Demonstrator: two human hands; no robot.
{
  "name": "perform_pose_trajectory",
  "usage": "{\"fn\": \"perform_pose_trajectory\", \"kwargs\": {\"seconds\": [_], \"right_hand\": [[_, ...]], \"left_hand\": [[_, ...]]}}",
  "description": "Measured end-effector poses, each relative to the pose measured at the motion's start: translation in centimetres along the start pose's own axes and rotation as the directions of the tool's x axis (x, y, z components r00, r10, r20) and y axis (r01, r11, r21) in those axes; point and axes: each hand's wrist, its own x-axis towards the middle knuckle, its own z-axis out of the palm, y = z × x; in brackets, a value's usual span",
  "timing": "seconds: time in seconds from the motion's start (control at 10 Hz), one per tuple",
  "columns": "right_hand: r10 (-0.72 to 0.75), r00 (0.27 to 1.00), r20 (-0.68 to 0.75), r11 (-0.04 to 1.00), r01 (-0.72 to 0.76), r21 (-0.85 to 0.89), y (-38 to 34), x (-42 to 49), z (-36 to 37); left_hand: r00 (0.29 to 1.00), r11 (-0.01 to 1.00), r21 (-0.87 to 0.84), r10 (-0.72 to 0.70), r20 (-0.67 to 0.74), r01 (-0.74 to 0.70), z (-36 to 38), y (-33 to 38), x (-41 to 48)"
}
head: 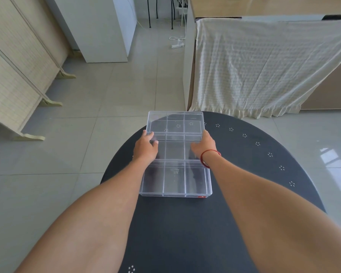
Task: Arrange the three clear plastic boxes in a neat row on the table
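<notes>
I take the middle box as my landmark, since everything turns on it. My left hand clasps its left end and my right hand clasps its right end, fingers curled over the short walls, so both hands are closed on this one divided clear plastic box. Its long axis runs left to right across me, and the two hands sit at equal reach, neither nearer than the other. Beyond it, touching or almost touching its far long wall, lies the far box, which looks shifted slightly left and reaches the far rim of the dark tabletop. On my side, just against its near long wall, lies the near box, the one with a small red label at its right front corner. All three lie long sides together, in a file running away from me. I judge the coming move is to nudge the middle box square with its neighbours, sliding it sideways until the short ends line up.
</notes>
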Motion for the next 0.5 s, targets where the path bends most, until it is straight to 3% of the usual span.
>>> {"fn": "perform_pose_trajectory", "kwargs": {"seconds": [0.3, 0.5], "right_hand": [[-0.058, 0.996, 0.066, 0.992, 0.065, -0.106, 0.1, -3.2, -5.7], [-0.09, 0.996, 0.024, 0.969, 0.094, -0.228, 4.8, -6.3, -12.9]], "left_hand": [[0.999, 0.989, 0.145, 0.022, -0.046, -0.015, 0.9, 4.6, -4.3], [0.984, 0.964, 0.198, 0.172, 0.054, -0.179, 6.6, 12.2, -10.1]]}}
